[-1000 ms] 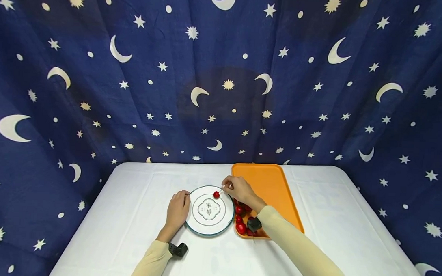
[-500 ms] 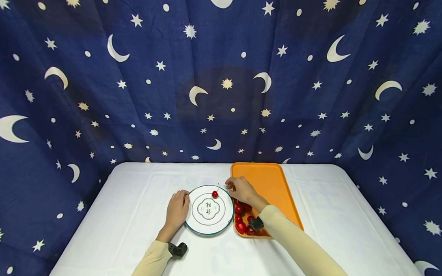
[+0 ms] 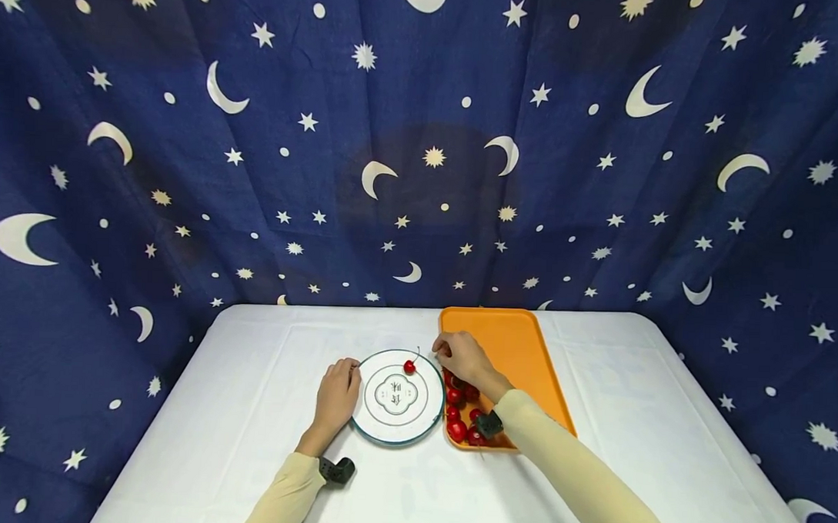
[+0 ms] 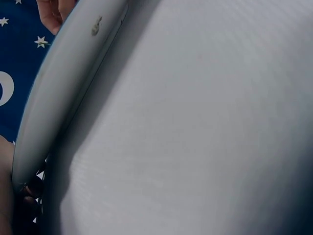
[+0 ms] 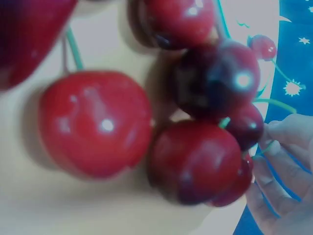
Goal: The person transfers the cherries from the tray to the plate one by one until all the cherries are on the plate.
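My left hand [image 3: 338, 397] grips the left rim of a white plate [image 3: 379, 423] with a dark green edge; in the left wrist view, fingers [image 4: 30, 198] show beneath the rim. A single red cherry [image 3: 409, 366] rests on the plate's far side, stem up. My right hand [image 3: 466, 359] is over the left side of an orange tray [image 3: 506, 341]. In the right wrist view its bent fingers lie beside the stems of clustered cherries [image 5: 195, 161]; none is plainly pinched. The right hand and wrist camera partly hide the tray's cherries in the head view.
A white cloth [image 3: 411, 484] covers the table under the plate and tray. Behind it hangs a blue curtain [image 3: 325, 173] with moons and stars. Dark wrist cameras [image 3: 338, 472] sit on both wrists, the right one low over the tray's cherries.
My right hand let go of the cherry's stem, leaving the cherry on the plate, and moved right over the tray's left edge. My left hand stayed at the plate rim.
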`<state>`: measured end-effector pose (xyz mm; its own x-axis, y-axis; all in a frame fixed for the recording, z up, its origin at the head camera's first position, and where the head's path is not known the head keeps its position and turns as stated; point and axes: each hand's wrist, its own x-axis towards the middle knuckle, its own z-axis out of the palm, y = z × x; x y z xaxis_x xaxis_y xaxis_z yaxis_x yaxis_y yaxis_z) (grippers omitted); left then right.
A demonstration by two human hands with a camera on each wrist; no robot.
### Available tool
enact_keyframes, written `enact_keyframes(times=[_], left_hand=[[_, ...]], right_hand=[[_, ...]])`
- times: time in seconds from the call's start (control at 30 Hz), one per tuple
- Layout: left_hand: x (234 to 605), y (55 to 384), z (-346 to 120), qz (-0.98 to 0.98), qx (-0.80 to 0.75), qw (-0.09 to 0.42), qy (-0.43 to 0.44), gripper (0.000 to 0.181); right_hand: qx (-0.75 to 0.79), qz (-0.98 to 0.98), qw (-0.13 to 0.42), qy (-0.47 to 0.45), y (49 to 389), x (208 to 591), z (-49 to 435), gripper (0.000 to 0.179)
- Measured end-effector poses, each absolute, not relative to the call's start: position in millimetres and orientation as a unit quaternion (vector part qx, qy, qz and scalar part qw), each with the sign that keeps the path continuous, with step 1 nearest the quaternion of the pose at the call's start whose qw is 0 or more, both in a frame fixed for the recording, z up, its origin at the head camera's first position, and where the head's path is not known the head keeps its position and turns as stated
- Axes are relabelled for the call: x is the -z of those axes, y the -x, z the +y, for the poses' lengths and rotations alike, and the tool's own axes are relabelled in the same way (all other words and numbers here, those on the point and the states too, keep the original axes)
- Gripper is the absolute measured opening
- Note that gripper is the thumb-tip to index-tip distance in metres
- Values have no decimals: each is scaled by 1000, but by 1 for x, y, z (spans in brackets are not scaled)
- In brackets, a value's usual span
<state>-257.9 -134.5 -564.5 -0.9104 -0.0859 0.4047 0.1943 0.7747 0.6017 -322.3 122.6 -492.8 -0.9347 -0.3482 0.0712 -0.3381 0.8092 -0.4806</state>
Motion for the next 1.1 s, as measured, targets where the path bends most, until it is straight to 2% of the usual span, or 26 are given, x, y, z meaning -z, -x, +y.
enact_keyframes(times=[0.27, 0.47, 0.73, 0.93, 1.1], left_hand=[[561, 261, -136, -925, 332, 185, 23, 24], [560, 262, -137, -924, 331, 190, 20, 24], [562, 259, -134, -921, 345, 180, 17, 25], [562, 259, -133, -924, 338, 180, 17, 27], [563, 257, -132, -925, 337, 175, 15, 26]], right_hand=[[252, 950, -55, 178, 326, 480, 133, 10], [256, 946, -89, 176, 324, 475, 133, 9], [249, 952, -58, 169, 321, 473, 124, 10], [267, 946, -64, 170, 318, 472, 121, 10], [286, 942, -44, 171, 314, 476, 120, 10]])
